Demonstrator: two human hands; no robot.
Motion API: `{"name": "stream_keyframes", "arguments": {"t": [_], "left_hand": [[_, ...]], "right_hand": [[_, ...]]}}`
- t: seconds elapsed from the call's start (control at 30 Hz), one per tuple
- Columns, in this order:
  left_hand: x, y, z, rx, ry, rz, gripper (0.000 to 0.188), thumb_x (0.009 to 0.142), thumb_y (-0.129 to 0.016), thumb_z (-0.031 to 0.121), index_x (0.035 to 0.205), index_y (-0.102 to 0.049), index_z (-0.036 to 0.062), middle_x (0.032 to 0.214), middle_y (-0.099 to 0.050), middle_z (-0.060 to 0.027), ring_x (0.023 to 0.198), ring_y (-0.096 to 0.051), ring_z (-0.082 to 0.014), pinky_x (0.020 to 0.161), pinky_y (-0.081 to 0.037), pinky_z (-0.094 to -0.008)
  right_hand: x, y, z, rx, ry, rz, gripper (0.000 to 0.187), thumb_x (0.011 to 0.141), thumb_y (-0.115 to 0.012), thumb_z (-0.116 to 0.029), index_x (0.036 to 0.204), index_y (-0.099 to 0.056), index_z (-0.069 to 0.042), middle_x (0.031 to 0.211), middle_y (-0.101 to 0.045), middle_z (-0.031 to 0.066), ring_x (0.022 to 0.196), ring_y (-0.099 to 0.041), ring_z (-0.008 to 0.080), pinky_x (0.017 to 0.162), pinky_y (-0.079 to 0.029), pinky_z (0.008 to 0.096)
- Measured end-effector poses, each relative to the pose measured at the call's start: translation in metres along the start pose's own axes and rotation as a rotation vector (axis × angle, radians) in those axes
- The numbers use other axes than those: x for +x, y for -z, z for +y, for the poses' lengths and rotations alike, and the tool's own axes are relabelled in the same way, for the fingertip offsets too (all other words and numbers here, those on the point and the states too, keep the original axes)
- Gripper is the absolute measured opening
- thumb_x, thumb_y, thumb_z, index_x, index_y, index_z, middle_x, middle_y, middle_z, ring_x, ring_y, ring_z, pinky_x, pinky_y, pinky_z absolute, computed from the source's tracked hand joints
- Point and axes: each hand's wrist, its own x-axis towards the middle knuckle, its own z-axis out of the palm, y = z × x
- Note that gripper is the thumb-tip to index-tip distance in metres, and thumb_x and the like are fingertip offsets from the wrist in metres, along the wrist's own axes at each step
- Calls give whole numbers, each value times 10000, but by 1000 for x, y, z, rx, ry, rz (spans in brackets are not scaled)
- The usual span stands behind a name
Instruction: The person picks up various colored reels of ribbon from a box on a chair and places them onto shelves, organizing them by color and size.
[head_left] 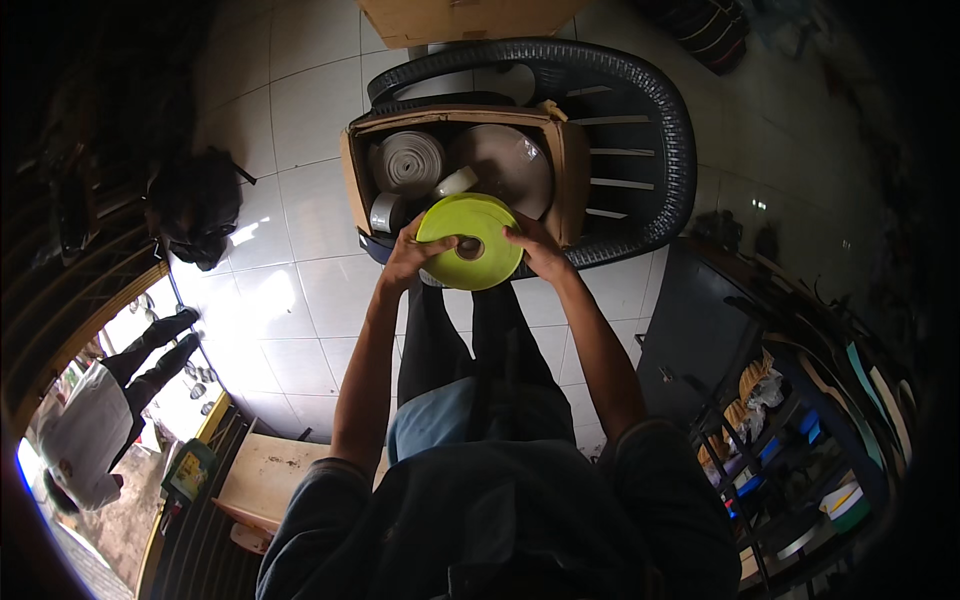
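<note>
Both my hands hold a flat yellow-green roll [488,222] of strap or tape with a small brown core in its middle. My left hand [408,256] grips its left rim, thumb across the face toward the core. On the opposite rim my right hand [537,250] closes, its thumb also on the face. Just beyond lies an open cardboard box [570,180]. Inside it are a grey coiled roll [408,163], a large brownish disc-shaped roll [508,165], a small cream roll [457,181] and a small grey-white roll [387,212]. The yellow-green roll overlaps the box's near edge.
The box rests on a dark plastic armchair [672,150] with a slatted side. Another cardboard box [470,18] stands beyond it. A dark cabinet [695,340] and cluttered shelves are to the right. At the left, a person [90,430] stands outside a bright doorway, near a dark bag [200,205].
</note>
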Motion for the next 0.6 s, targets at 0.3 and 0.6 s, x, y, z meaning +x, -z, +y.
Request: {"name": "stream_keyframes", "arguments": {"t": [0.3,0.6], "left_hand": [[-1,10,-3,27,24,59,379,765,-756,121,1099,-595,43,956,-643,-7,883,-588,-90,792,-474,-245],[-14,12,-7,67,25,258,396,802,-716,237,1100,-584,12,947,-642,-54,848,-601,-120,759,-489,-267]], "right_hand": [[17,13,-5,-193,60,1,515,861,-618,-437,1130,-568,-1,983,-596,40,901,-544,124,818,-432,280],[54,32,-21,-295,-173,200,504,916,-494,-491,1193,-535,-73,1097,-586,52,1035,-534,154,919,-397,332]]}}
